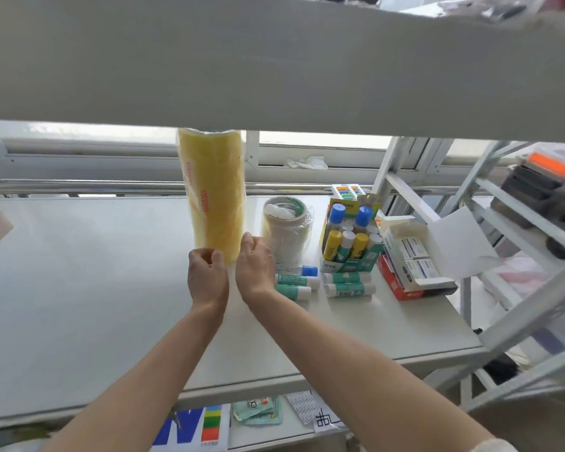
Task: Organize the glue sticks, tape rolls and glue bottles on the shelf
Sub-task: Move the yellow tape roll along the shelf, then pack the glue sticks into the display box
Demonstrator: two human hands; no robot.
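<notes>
A tall stack of yellow tape rolls [213, 194] in clear wrap stands upright on the white shelf [88, 275], its top hidden behind the shelf board above. My left hand [207, 278] is curled against the stack's lower left edge. My right hand [255, 268] presses its lower right side, fingers reaching behind it. Just to the right stands a shorter stack of white tape rolls [287, 230]. Past that, an open carton of upright glue sticks [349, 237] has blue, yellow and white caps. Several green-labelled glue sticks [297, 282] lie loose in front of it.
An upper shelf board [274, 60] crosses the top of the view. An open box of small white packs [412, 260] rests on a red box at the shelf's right end. A slanted white rack [522, 256] stands to the right. A window rail runs behind the shelf.
</notes>
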